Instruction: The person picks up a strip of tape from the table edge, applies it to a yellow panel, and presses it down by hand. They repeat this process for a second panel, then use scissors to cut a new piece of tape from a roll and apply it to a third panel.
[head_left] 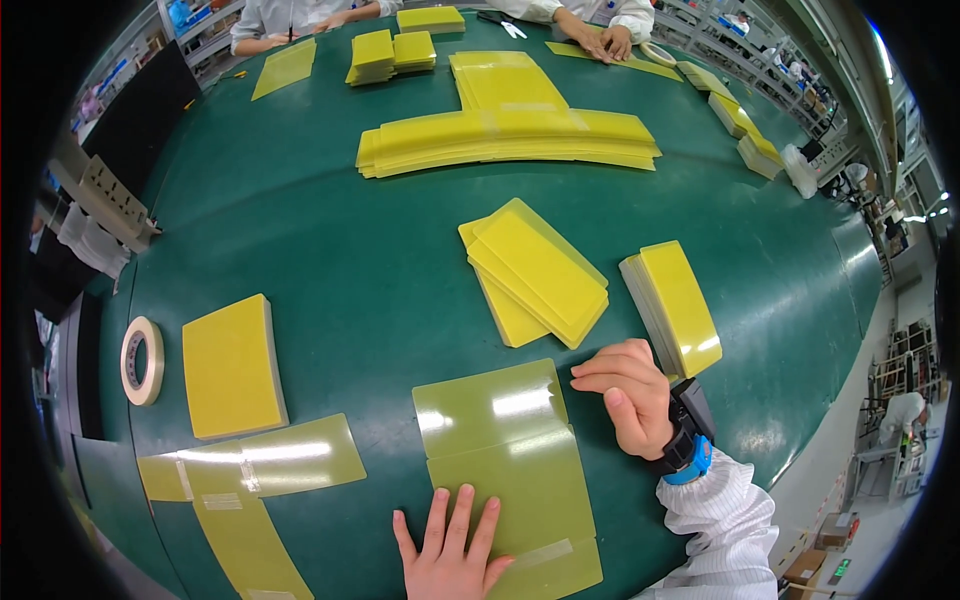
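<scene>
My left hand (450,550) lies flat with spread fingers on a translucent yellow sheet (535,490). An upper yellow sheet (485,400) meets its far edge, and a strip of clear tape (545,553) crosses the near part. To the right, my right hand (630,395) hovers beside the upper sheet's edge, fingers loosely bent and thumb apart, with nothing visible in it. Just beyond it stands a stack of narrow yellow sheets (680,300). Fanned yellow sheets (540,275) lie farther off. A taped T-shaped yellow piece (260,465) rests at the left.
A tape roll (142,360) and a thick square yellow stack (232,368) sit on the green table (330,250) at the left. Large T-shaped yellow pieces (510,135) are piled ahead. Across the table, two people's hands (605,42) show among more sheets. A power strip (115,195) edges the left side.
</scene>
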